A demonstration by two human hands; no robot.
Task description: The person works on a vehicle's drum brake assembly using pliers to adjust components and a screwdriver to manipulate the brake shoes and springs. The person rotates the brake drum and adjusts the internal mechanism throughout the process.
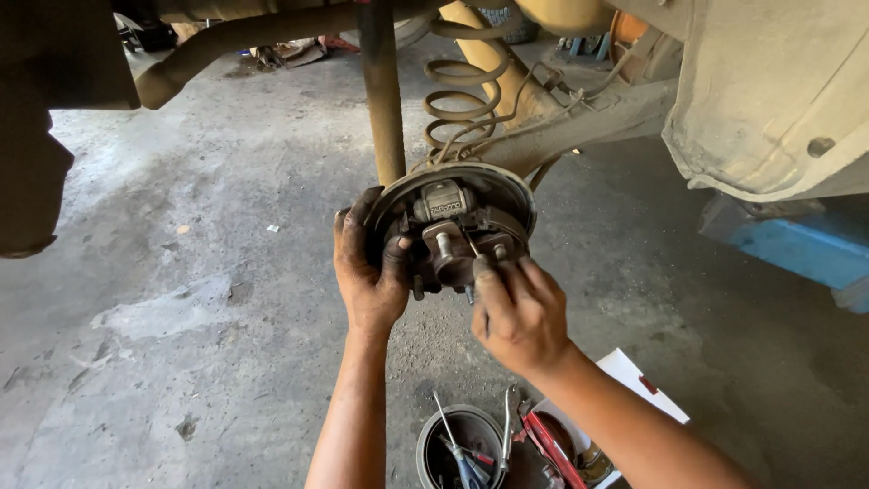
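A round drum-brake backing plate (507, 186) hangs under a raised vehicle, with a grey wheel cylinder (443, 201) at its top and a dark hub (450, 254) in the middle. My left hand (367, 272), black with grease, grips the plate's left edge and the brake shoe there. My right hand (518, 312) is closed at the plate's lower right, fingertips pinching a thin spring or small part by the hub; the part itself is mostly hidden by my fingers.
A coil spring (462, 91) and a dusty shock absorber (385, 100) rise behind the plate. The vehicle's body (769, 91) overhangs at right above a blue stand (797, 249). On the concrete floor below sit a round tin with screwdrivers (457, 448), pliers (507, 435) and a white box (634, 380).
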